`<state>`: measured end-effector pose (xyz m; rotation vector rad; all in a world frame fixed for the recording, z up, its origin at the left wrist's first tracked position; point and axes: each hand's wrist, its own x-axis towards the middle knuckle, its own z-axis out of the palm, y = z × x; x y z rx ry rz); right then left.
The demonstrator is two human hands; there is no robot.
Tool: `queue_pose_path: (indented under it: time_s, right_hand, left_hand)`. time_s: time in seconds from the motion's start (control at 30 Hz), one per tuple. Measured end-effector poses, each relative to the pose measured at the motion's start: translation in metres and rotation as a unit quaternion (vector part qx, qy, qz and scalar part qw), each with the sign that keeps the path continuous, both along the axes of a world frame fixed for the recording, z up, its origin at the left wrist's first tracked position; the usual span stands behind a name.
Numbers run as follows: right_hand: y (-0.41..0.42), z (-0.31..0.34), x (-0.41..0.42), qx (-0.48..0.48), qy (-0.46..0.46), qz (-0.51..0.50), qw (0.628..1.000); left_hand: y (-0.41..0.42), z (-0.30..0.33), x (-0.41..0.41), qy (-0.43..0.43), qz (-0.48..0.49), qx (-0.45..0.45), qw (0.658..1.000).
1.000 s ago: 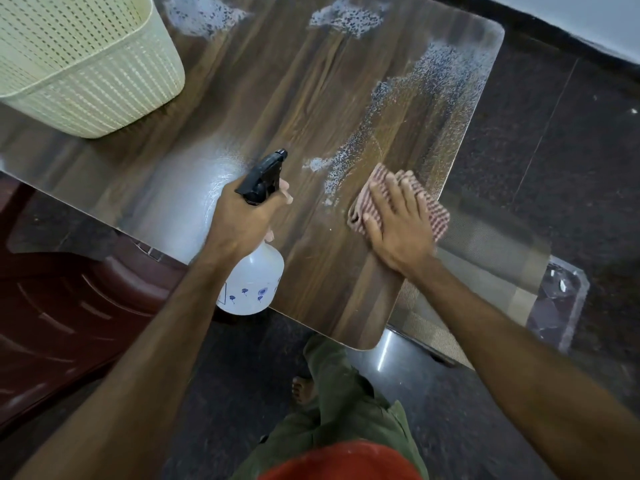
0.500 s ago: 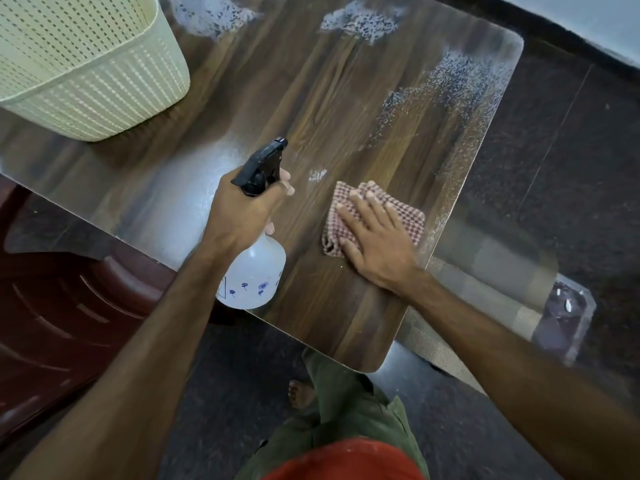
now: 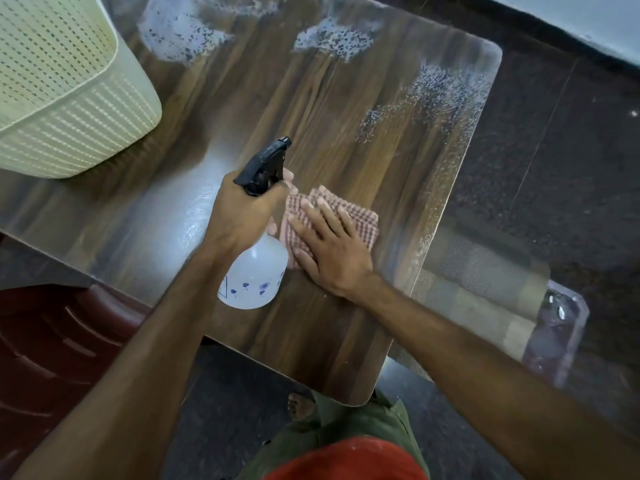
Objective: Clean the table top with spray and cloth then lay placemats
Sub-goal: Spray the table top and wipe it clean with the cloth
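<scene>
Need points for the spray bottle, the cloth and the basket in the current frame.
spray bottle (image 3: 254,271): head view, on the white body below the left hand's grip.
cloth (image 3: 360,223): head view, on the checked fabric right of the fingers pressing it.
basket (image 3: 69,109): head view, on the cream perforated side wall.

Dim indoor scene, cool bluish cast. Broad glare streak on glossy desk (image 3: 180,216) left of centre; foam patches (image 3: 332,39) catch light. Floor (image 3: 571,161) murky, grainy. Wide-angle lens bows desk edges; forearms at lower corners soft, stretched.

Home: wooden table (image 3: 329,109), laundry basket (image 3: 69,109).
</scene>
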<state>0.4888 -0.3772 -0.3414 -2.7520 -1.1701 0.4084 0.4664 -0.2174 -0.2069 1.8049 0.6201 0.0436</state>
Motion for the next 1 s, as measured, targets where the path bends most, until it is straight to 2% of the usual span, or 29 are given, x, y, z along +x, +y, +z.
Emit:
queue_pose_path:
  time_s: [0.07,0.17,0.33,0.4,0.47,0.57,0.63,0.73,0.87,1.0]
  right_hand:
    - [-0.038,-0.003,-0.006,0.004,0.007,-0.016,1.000]
    - [-0.077,0.001,0.018,-0.023,-0.004,-0.096,0.995]
    - [-0.071,0.001,0.082,-0.013,-0.038,-0.206,0.978]
    - [-0.059,0.000,0.078,-0.008,-0.032,-0.199,0.979]
    - [-0.053,-0.001,0.050,-0.004,-0.030,-0.152,0.988]
    - [-0.070,-0.003,0.001,0.016,-0.017,-0.082,0.996]
    - [-0.088,-0.003,-0.007,0.009,0.001,-0.083,0.996]
    - [-0.106,-0.002,0.026,-0.014,-0.004,-0.139,0.990]
    - [-0.099,-0.001,0.112,-0.015,-0.025,-0.222,0.975]
    - [-0.056,0.002,0.152,-0.021,-0.022,-0.220,0.975]
  left_hand:
    - [-0.002,0.004,0.009,-0.002,-0.013,0.000,1.000]
    - [-0.006,0.007,0.020,-0.001,-0.026,0.011,1.000]
    - [-0.022,0.005,0.029,0.007,-0.042,0.005,0.999]
    - [-0.030,0.005,0.031,0.005,-0.050,-0.003,0.999]
    - [-0.036,0.005,0.035,0.005,-0.057,-0.006,0.998]
    - [-0.040,0.009,0.042,0.008,-0.062,-0.007,0.998]
    - [-0.039,0.011,0.046,0.010,-0.064,-0.001,0.998]
    - [-0.036,0.011,0.050,0.011,-0.061,0.002,0.998]
    - [-0.035,0.007,0.055,0.016,-0.056,0.003,0.998]
    - [-0.034,0.005,0.060,0.012,-0.049,-0.008,0.999]
